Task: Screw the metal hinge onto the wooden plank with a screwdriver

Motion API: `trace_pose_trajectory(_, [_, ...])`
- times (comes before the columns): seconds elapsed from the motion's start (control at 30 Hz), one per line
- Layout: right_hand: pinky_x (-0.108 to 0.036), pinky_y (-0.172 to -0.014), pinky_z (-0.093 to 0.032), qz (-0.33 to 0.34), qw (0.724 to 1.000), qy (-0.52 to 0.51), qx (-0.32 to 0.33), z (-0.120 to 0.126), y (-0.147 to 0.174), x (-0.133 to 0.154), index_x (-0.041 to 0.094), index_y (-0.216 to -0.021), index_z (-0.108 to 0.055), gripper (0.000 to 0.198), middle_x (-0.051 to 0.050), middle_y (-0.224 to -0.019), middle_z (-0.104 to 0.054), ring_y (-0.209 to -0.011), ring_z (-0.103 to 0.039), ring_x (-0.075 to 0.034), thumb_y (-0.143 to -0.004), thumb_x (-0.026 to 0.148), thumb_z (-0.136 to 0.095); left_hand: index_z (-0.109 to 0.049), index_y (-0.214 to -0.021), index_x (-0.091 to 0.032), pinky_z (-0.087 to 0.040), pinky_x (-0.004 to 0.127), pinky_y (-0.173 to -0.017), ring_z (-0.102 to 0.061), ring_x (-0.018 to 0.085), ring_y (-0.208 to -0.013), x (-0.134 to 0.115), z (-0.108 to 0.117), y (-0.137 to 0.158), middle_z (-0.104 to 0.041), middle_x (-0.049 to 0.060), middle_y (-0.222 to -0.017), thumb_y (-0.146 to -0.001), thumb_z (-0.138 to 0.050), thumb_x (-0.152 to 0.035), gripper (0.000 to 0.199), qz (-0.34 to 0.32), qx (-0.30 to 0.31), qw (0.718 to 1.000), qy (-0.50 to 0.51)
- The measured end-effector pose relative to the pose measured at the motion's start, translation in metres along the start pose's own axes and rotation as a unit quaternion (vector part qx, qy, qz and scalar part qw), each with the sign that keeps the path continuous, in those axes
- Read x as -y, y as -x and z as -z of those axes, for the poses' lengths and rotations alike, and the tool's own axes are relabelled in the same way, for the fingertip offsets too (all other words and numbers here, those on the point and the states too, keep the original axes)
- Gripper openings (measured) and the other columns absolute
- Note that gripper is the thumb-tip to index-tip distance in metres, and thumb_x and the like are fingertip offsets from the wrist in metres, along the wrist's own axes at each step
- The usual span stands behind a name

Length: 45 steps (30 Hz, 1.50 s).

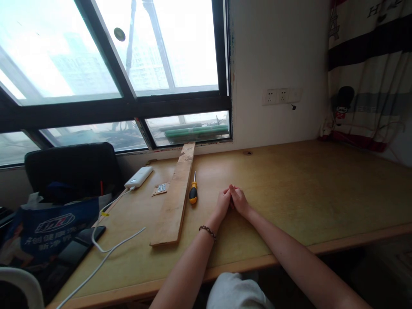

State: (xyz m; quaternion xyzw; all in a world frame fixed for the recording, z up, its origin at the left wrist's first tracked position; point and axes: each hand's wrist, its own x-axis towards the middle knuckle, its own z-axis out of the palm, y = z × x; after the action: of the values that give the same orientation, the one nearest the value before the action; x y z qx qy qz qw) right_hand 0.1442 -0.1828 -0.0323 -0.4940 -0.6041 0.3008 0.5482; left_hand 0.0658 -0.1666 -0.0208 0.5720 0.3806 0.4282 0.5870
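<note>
My left hand [224, 203] and my right hand [239, 201] rest together on the wooden table, touching at the fingers. Both are closed with the fingers curled in, and nothing shows in them. The undersides of the fingers are hidden. Left of my hands lies a screwdriver [193, 193] with a yellow and black handle, its metal shaft pointing toward the window. Beside it a long wooden board [175, 201] lies flat, running from the window wall toward the front. Past the board is a small piece [161, 188] with metal parts on a brown backing.
A white power bank [139, 177] with a white cable [109, 252] lies on the left of the table [305, 184]. A black chair [72, 165], a blue bag [54, 227] and a dark flat tablet-like thing [77, 253] are farther left. Wall sockets [277, 96] and a curtain [367, 81] are behind.
</note>
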Motion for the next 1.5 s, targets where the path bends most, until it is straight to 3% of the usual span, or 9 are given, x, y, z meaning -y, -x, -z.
trace_pose_trajectory(0.57, [-0.024,-0.045,-0.032,0.026,0.999,0.037,-0.001,0.0048,0.0008,0.0002,0.021,-0.034,-0.038,0.064,0.002,-0.031,-0.036,-0.034,-0.04,-0.011,-0.082,0.062,-0.024,-0.054,-0.058,-0.014,-0.031,0.021,-0.039,-0.039,0.008,-0.037,-0.002,-0.0013,0.0012,-0.047,-0.002,-0.043,-0.07,-0.05,-0.048,0.036,-0.016,-0.004,1.0,0.01])
trace_pose_trajectory(1.5, [-0.025,-0.046,-0.033,0.038,0.998,0.051,0.004,0.0084,0.0003,0.007,0.022,-0.033,-0.038,0.064,0.001,-0.031,-0.038,-0.036,-0.042,-0.012,-0.081,0.062,-0.025,-0.059,-0.061,-0.013,-0.034,0.022,-0.044,-0.042,0.01,-0.043,-0.0056,-0.0024,0.0029,-0.047,-0.001,-0.043,-0.068,-0.05,-0.05,0.038,-0.02,-0.01,1.0,0.002])
